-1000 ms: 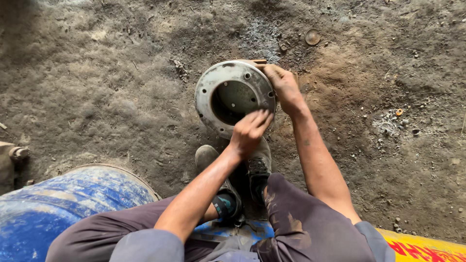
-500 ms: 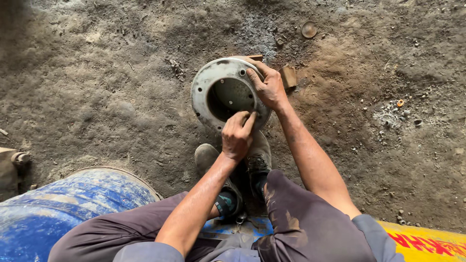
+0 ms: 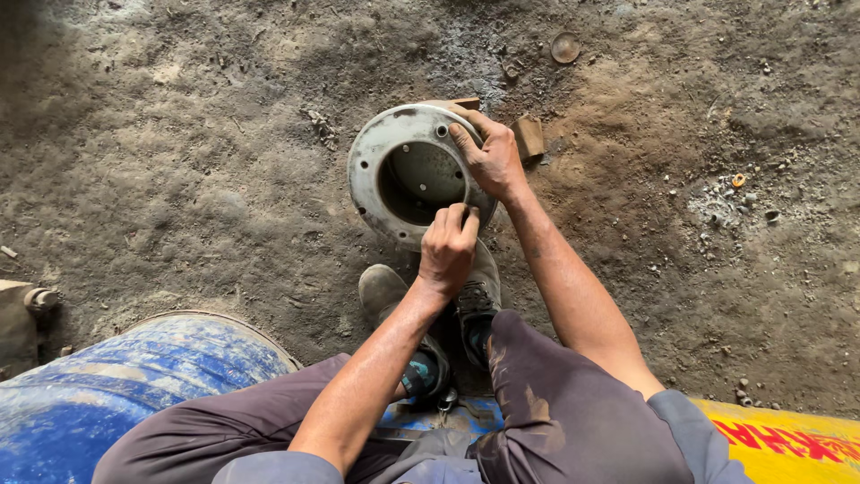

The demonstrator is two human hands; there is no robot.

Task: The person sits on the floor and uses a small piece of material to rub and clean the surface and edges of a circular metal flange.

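Observation:
A round grey metal drum with a holed flange and a hollow middle stands tilted on the dirt, just beyond my shoes. My right hand lies on the flange's right side, with its fingers hooked over the inner edge, holding it. My left hand is at the near rim, fingers pinched together against the inner edge. Whether something small sits between those fingertips is hidden.
A small brown block lies right of the drum, and a flat round disc sits farther off. A blue barrel is under my left leg and a yellow painted surface is at the lower right. A metal part is at the left edge.
My right hand slid from the drum's outer right side onto the flange face, uncovering the brown block. My left hand closed from spread fingers into a pinch at the near rim.

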